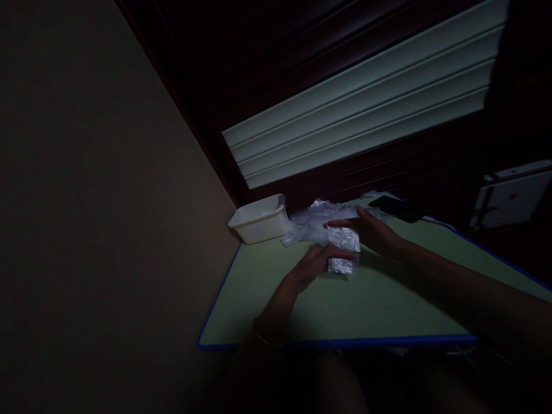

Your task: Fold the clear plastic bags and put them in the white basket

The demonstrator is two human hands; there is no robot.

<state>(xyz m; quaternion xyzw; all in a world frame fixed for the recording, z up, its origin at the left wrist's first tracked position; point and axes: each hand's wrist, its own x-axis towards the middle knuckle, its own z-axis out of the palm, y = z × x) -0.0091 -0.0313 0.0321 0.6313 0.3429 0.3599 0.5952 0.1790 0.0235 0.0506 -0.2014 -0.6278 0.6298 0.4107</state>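
In front of you, over the middle of the green worktop (366,310) with its blue edging, was a silvery packet (344,265), crinkled and shiny, with both your hands at it. Its outline was roughly rectangular, and its long axis ran away from you, from the near edge of the worktop toward the slatted panel (362,103) behind; one short end faced you and the other pointed toward the back. You had your left hand (315,261) on its left side, with a finger laid straight across its upper face, square to that long axis; in the dim light I could not tell whether those fingers were grasping it or only resting there. Your right hand (376,230) came in from the other side, its fingers stretched out along the packet's far short end and the thumb spread apart from them, so they looked released rather than clenched. Whether the packet touched the worktop beneath could not be made out. Just beyond it lay a heap of clear plastic bags (317,217), with a white tub (261,224) to their left and a dark object (397,208) to their right, near the back edge.
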